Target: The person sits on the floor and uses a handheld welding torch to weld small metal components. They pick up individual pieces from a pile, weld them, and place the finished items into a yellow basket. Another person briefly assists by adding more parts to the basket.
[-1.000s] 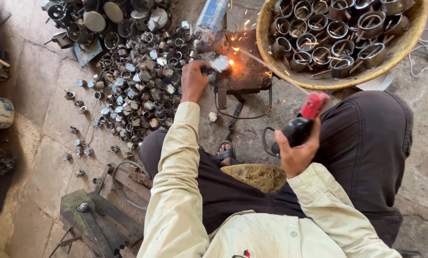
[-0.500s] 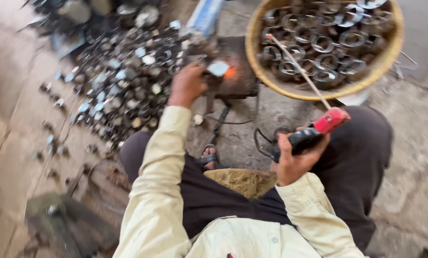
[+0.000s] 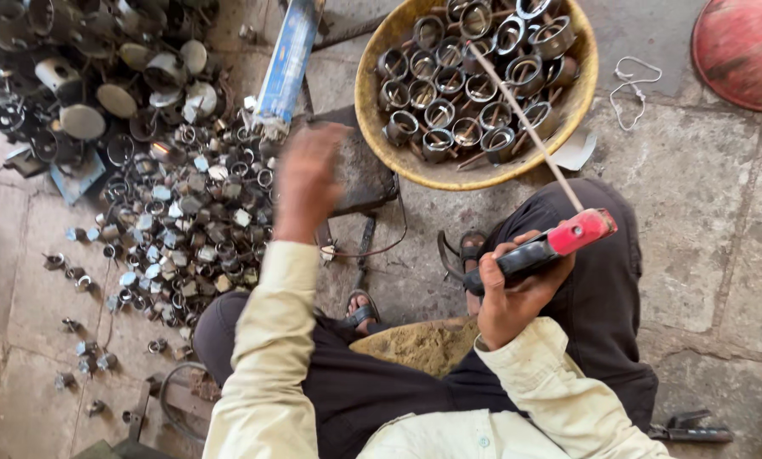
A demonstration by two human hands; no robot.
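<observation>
Electrode holder [image 3: 541, 248], red-tipped with a black grip, sits wrapped tight in my right hand [image 3: 512, 297], just above my right knee; its thin rod [image 3: 517, 115] slants up over the yellow basket [image 3: 372, 110] of metal rings. My left hand [image 3: 306, 183] is blurred, hovering over the dark metal block [image 3: 359, 174] just left of that basket — I cannot tell whether its fingers are spread or curled. Further left of the basket, small metal parts [image 3: 177, 229] litter the stone floor [image 3: 704, 221]. A blue tube [image 3: 287, 64] lies beside the basket's left rim.
</observation>
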